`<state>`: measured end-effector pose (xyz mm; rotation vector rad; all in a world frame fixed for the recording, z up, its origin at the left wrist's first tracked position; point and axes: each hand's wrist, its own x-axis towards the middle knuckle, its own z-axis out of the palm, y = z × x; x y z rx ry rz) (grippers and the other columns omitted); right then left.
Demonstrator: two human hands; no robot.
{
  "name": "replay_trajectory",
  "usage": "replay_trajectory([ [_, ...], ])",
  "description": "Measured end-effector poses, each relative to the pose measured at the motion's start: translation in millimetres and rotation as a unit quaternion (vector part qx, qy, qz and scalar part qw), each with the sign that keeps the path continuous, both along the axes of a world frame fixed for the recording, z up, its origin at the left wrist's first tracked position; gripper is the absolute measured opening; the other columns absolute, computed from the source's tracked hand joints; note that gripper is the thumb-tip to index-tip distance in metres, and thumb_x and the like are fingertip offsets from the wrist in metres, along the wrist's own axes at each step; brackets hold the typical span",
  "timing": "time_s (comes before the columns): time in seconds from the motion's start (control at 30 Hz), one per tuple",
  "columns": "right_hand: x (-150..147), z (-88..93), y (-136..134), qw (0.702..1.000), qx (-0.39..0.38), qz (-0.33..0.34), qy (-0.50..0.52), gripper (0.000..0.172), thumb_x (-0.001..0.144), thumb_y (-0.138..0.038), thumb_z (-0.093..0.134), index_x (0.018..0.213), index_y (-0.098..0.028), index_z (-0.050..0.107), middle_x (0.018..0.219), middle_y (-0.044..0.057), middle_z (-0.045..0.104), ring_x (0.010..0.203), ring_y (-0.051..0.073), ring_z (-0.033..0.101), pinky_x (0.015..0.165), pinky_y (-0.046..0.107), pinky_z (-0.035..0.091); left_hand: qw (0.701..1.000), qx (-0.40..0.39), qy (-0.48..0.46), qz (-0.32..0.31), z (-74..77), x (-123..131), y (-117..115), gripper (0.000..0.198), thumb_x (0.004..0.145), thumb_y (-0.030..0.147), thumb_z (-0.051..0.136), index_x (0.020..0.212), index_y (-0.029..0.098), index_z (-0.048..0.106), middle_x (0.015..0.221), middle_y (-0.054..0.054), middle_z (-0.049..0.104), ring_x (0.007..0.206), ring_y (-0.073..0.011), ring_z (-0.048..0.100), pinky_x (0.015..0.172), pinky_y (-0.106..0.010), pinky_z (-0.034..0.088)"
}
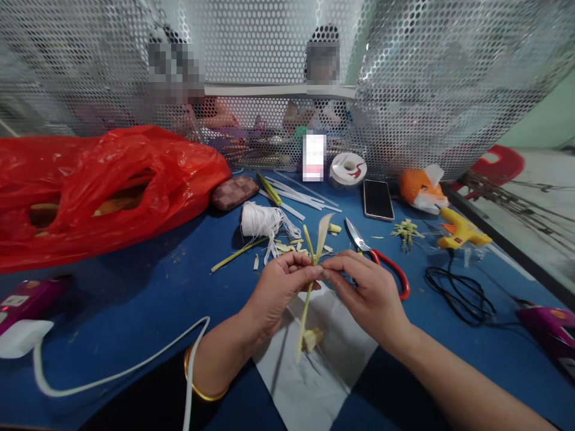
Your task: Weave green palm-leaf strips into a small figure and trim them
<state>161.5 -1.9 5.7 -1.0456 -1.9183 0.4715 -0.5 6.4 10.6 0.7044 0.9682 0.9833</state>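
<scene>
My left hand [281, 287] pinches a thin yellow-green plant strip [304, 317] between thumb and fingers. A broad, pale blade [322, 233] and a narrow green stalk stick up above the pinch, and the strip's long tail hangs below. My right hand [368, 293] is closed at the same spot, its fingertips on the strip and touching my left fingertips. Beneath them a white sheet [309, 395] lies on the blue table, with a short yellowish piece [313, 339] on it. Red-handled scissors [377, 256] lie just beyond my right hand. Plant scraps [287, 246] are scattered behind my left hand.
A red plastic bag [179, 161] fills the left. White string [258, 220], a checked pouch [234, 193], a ribbon roll [348, 169] and a phone [378, 199] lie farther back. On the right are a yellow glue gun [462, 230] and black cable [458, 293]. A perforated metal screen [269, 36] stands behind.
</scene>
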Motion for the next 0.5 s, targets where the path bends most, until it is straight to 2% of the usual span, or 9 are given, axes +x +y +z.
replay_trajectory([
  [0.1, -0.1, -0.4, 0.2, 0.999, -0.030, -0.002, 0.020, 0.015, 0.093, -0.016, 0.055, 0.086, -0.018, 0.068, 0.079, 0.005, 0.068, 0.073, 0.015, 0.064, 0.066, 0.027, 0.049, 1.000, -0.010, 0.002, 0.003, -0.3, 1.2, -0.2, 0.026, 0.064, 0.025, 0.084, 0.075, 0.012, 0.064, 0.070, -0.005, 0.072, 0.066, -0.0125, 0.065, 0.070, -0.025, 0.052],
  [0.23, 0.8, -0.8, 1.6, 0.996, -0.073, -0.011, 0.051, 0.014, 0.091, -0.019, 0.057, 0.081, -0.019, 0.067, 0.077, 0.003, 0.067, 0.071, 0.015, 0.062, 0.065, 0.027, 0.048, 0.999, -0.023, -0.025, 0.002, -2.5, 1.3, -1.3, 0.024, 0.062, 0.023, 0.085, 0.071, 0.012, 0.065, 0.064, -0.004, 0.071, 0.061, -0.0114, 0.065, 0.066, -0.021, 0.052],
  [0.4, -0.2, -3.5, 3.8, 0.960, -0.231, -0.004, 0.158, 0.014, 0.088, -0.026, 0.061, 0.077, -0.019, 0.066, 0.071, 0.002, 0.066, 0.067, 0.017, 0.060, 0.063, 0.030, 0.048, 0.995, -0.071, -0.061, -0.012, -2.4, 0.1, -0.5, 0.019, 0.063, 0.018, 0.083, 0.071, 0.011, 0.066, 0.061, -0.004, 0.070, 0.056, -0.0087, 0.063, 0.061, -0.018, 0.050],
  [0.43, -0.7, -4.0, 4.1, 0.954, -0.243, -0.002, 0.175, 0.014, 0.088, -0.027, 0.061, 0.078, -0.019, 0.066, 0.070, 0.002, 0.066, 0.066, 0.017, 0.060, 0.063, 0.030, 0.049, 0.994, -0.085, -0.062, -0.009, -1.9, -0.4, 0.0, 0.019, 0.063, 0.017, 0.082, 0.072, 0.011, 0.066, 0.062, -0.004, 0.070, 0.056, -0.0088, 0.063, 0.062, -0.018, 0.050],
  [0.5, -1.8, -4.3, 4.6, 0.959, -0.215, -0.002, 0.183, 0.012, 0.087, -0.027, 0.063, 0.081, -0.019, 0.068, 0.074, 0.002, 0.066, 0.069, 0.017, 0.061, 0.065, 0.031, 0.049, 0.993, -0.101, -0.060, -0.004, -1.0, -1.6, 0.7, 0.020, 0.064, 0.018, 0.083, 0.074, 0.011, 0.067, 0.062, -0.003, 0.069, 0.056, -0.0092, 0.063, 0.061, -0.019, 0.050],
])
